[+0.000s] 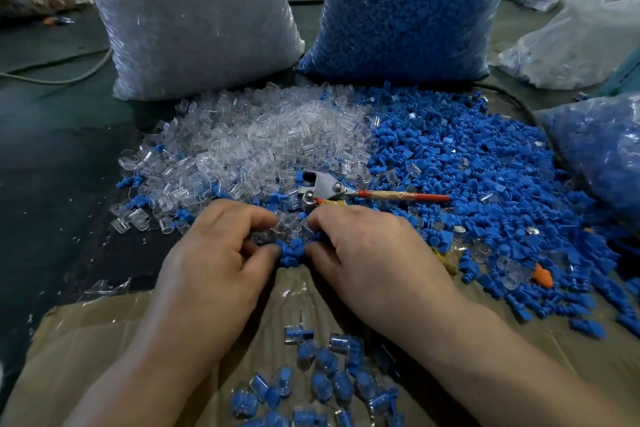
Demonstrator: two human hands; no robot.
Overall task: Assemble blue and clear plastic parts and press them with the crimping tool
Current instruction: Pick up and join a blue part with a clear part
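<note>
Near centre, left hand (214, 260): palm down, fingers curled, thumb tip and fingertips closed on the blue clump (291, 251).
Right hand (374, 260): mirrors it, curled, thumb and fingers closed on the same clump from the right. Can't tell which single piece either hand has.
Blue clump: a few blue parts bunched between the two thumbs, at the near edge of the piles, with clear bits just beyond it.
Crimper (341, 189): lying flat on the parts, just far of the right hand, not held. Metal head to the left, red handle pointing right. Second handle goes behind the right hand.
Clear pile (249, 139): loose, far left of the hands.
Blue pile (467, 166): loose, right side, butting against the clear pile.
Assembled pieces (322, 381): blue inside clear, scattered between the forearms on the cardboard (86, 340).
Clear bag (187, 10): upright, far left, behind the clear pile.
Blue bag (408, 7): upright, far right of it, behind the blue pile.
Orange piece (542, 276): alone in the blue scatter, right of the right hand.
</note>
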